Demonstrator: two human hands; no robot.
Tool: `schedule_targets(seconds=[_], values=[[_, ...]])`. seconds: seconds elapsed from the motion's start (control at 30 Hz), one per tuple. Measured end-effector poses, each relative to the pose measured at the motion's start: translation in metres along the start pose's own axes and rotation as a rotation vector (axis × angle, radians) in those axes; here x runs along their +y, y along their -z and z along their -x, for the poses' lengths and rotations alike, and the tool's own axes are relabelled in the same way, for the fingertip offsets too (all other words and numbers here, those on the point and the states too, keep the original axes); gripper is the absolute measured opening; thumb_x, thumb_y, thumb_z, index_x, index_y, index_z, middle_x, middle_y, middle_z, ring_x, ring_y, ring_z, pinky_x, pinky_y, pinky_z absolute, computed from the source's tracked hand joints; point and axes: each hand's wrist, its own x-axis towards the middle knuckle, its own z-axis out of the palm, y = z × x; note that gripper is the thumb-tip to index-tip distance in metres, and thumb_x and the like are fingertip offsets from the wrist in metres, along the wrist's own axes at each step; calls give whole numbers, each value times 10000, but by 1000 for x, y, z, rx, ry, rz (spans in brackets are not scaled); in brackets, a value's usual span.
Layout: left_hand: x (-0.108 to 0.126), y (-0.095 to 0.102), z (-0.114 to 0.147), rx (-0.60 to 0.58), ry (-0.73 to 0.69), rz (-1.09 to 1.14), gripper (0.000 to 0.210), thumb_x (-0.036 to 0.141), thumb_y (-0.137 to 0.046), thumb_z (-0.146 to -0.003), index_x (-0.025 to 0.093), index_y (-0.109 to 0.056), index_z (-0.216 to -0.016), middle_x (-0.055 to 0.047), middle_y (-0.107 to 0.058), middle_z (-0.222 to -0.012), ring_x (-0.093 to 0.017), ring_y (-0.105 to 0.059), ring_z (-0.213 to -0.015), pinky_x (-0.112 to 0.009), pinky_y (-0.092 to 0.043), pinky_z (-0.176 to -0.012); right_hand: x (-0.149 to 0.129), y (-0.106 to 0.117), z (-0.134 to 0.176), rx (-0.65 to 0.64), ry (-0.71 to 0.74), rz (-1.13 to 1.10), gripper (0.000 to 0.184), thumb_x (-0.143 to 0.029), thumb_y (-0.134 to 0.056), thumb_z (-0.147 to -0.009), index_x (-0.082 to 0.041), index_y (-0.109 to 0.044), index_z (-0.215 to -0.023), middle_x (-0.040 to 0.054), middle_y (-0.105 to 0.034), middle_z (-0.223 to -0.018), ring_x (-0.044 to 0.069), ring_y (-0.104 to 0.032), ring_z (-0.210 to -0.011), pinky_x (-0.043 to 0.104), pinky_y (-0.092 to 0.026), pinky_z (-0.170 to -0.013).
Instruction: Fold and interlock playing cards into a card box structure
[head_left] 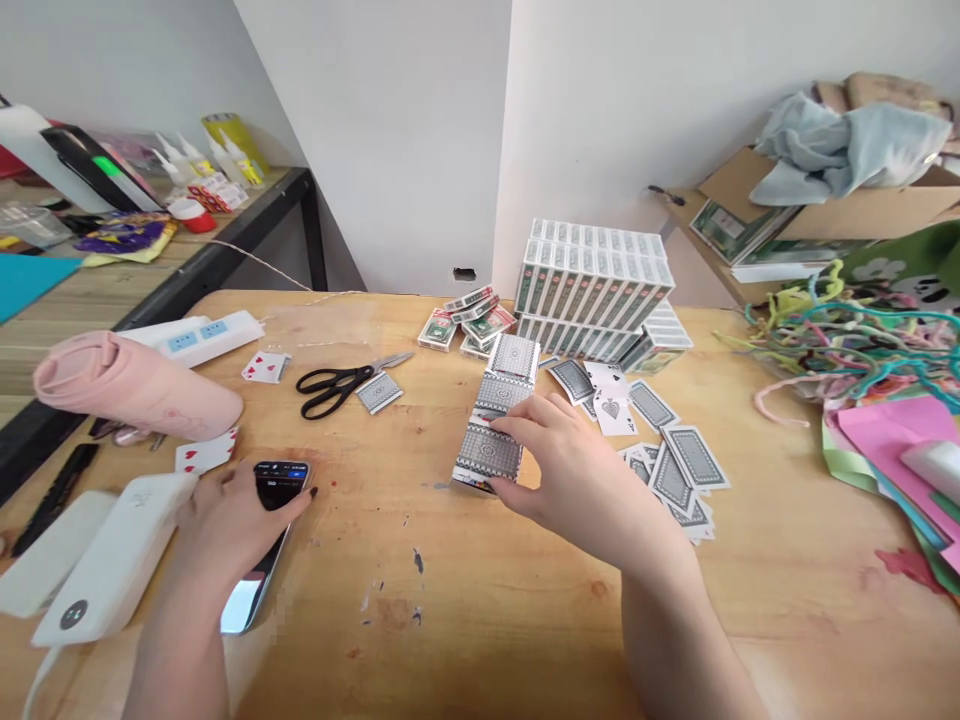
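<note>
Patterned card strip (490, 452) mid-frame, touched by right grip (574, 470) with thumb and finger parted, left grip (240, 515) over phone (241, 605) lower left, pinch unclear

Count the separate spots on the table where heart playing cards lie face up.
2: heart cards left of the black-handled scissors, and another spot just beyond the left hand. More may be hidden underneath.

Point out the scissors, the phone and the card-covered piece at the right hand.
Scissors (362, 374): head view, where the handles meet the blades.
Phone (259, 582): head view, lower part of the screen.
Card-covered piece (501, 392): head view, middle patterned panel.
</note>
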Motion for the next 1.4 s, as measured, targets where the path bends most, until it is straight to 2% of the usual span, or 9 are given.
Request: schedule_targets(seconds=[0.07,0.13,0.2,0.3,0.4,0.6,0.73,0.87,1.4], values=[[11,3,4,143,-72,61,506,502,-485,-816,110,-557,-1128,-216,-508,-1208,-431,-429,-1223,-567,-356,-991,1,0,0,1,27,-20,278,-243,-639,-788,-156,-656,-1052,87,-605,-1051,244,-530,-1010,448,-495,-907],[31,8,13,259,-304,268,364,401,-492,-865,218,-556,-1173,-103,-524,-1245,-293,-479,-1211,-457,-364,-1046,2,1,1,-4,59,-43,269,-225,-642,-782,-159,-658,-1043,85,-608,-1083,241,-528,-1039,444,-483,-936],[56,13,24,180,-547,463,262,360,-512,-885,293,-590,-1125,-23,-577,-1167,-208,-556,-1104,-376,-430,-996,3,2,0,-12,77,-67,279,-207,-655,-771,-163,-656,-1047,84,-610,-1109,238,-526,-1059,436,-479,-948],[92,16,36,0,-723,560,329,358,-541,-882,355,-556,-1210,-15,-521,-1177,-188,-538,-1112,-314,-512,-881,5,2,-1,-19,78,-114,329,-208,-671,-771,-165,-640,-1095,79,-613,-1120,225,-526,-1068,413,-484,-946],[118,18,39,-188,-720,609,395,419,-555,-863,367,-534,-1254,-35,-465,-1169,-190,-547,-1052,-235,-545,-618,6,1,0,-20,56,-151,344,-223,-666,-784,-176,-624,-1122,70,-602,-1116,210,-532,-1054,390,-500,-917],[138,26,33,-315,-667,630,385,398,-534,-878,331,-525,-1257,-21,-487,-1238,-168,-597,-1002,-363,-502,-913,7,2,1,-38,-96,-141,304,-285,-623,-820,-205,-617,-1113,75,-557,-1101,205,-603,-920,394,-550,-775],[148,35,32,-391,-660,647,393,342,-541,-873,324,-516,-1266,-11,-599,-1204,-182,-634,-965,-336,-513,-850,12,4,0,-41,-111,-191,254,-248,-606,-827,-230,-623,-1080,57,-560,-1094,168,-635,-840,374,-565,-766],[157,40,30,-356,-686,612,364,299,-572,-846,333,-567,-1209,10,-693,-1064,-198,-664,-880,-335,-510,-761,17,5,0,-49,-100,-214,225,-233,-590,-830,-219,-635,-1050,56,-571,-1097,159,-651,-849,366,-569,-814],[144,39,6,-626,-637,784,396,291,-622,-792,272,-586,-1187,-15,-717,-1015,-193,-672,-939,-341,-535,-834,19,5,-1,-54,-79,-288,234,-221,-602,-816,-208,-644,-1046,59,-601,-1119,157,-674,-862,328,-584,-828]])
